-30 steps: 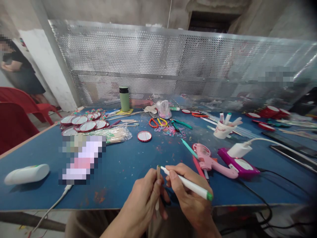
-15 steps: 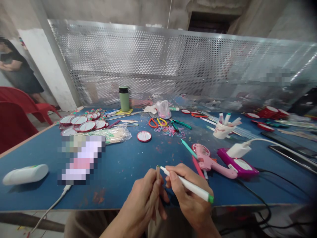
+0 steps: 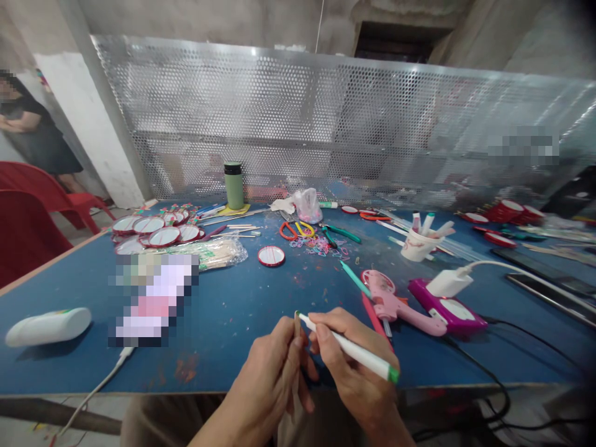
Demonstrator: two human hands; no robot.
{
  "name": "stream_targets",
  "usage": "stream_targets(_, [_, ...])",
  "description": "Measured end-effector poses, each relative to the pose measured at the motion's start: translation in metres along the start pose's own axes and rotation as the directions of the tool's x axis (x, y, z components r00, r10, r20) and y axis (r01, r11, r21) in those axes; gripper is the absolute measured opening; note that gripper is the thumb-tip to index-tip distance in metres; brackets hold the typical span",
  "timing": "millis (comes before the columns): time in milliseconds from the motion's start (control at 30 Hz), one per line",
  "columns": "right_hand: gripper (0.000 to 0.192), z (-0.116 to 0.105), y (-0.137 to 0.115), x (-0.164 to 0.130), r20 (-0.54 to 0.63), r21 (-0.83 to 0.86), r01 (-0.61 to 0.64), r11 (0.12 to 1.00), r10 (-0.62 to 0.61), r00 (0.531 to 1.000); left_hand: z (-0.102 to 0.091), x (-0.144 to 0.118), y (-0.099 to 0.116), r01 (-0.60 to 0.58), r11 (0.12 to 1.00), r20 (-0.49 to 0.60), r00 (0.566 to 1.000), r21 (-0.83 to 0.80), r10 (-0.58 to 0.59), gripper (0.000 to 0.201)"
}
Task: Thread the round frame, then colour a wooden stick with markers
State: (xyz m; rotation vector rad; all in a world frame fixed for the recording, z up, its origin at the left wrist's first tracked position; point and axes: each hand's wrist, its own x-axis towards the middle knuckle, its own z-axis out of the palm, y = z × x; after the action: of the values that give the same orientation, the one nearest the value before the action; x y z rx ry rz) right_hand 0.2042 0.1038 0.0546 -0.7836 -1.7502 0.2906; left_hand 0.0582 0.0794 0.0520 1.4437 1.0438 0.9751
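Observation:
My left hand is closed around a thin, flat wooden stick, held upright with its top end showing green above the fingers. In my right hand is a white marker with a green rear end, gripped like a pen. Its tip meets the stick's green top or lies very close to it. Beyond the hands, a small round disc with a red rim and white face lies on the blue table.
At right are a pink glue gun, a purple power strip and a paper cup of pens. Pliers and colourful clips lie mid-table. At left are stacked red-rimmed discs, a phone and a white bottle. A green flask stands behind.
The marker in my right hand has shifted very slightly left, its tip closer to the stick's top. My left hand and the stick stay practically in place.

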Motion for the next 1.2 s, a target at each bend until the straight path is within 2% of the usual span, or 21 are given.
stream_targets(433, [0.017,0.0009,-0.0033,0.0018,0.001,-0.028,0.026,0.999,-0.026,1.000,0.0013,-0.0007,0.0033,0.005,1.000,-0.011,1.000,-0.010,-0.005,0.034])
stream_targets(833, [0.017,0.0007,-0.0023,0.0006,-0.010,-0.048,-0.003,0.999,0.002,1.000,0.0009,0.0004,0.0008,0.011,0.999,-0.006,1.000,-0.040,-0.012,0.036])
stream_targets(1200, [0.017,0.0009,-0.0021,0.0008,-0.025,-0.067,-0.004,0.998,0.003,1.000,-0.0006,0.0030,-0.0057,0.002,0.999,0.044,0.999,-0.041,0.000,0.037])
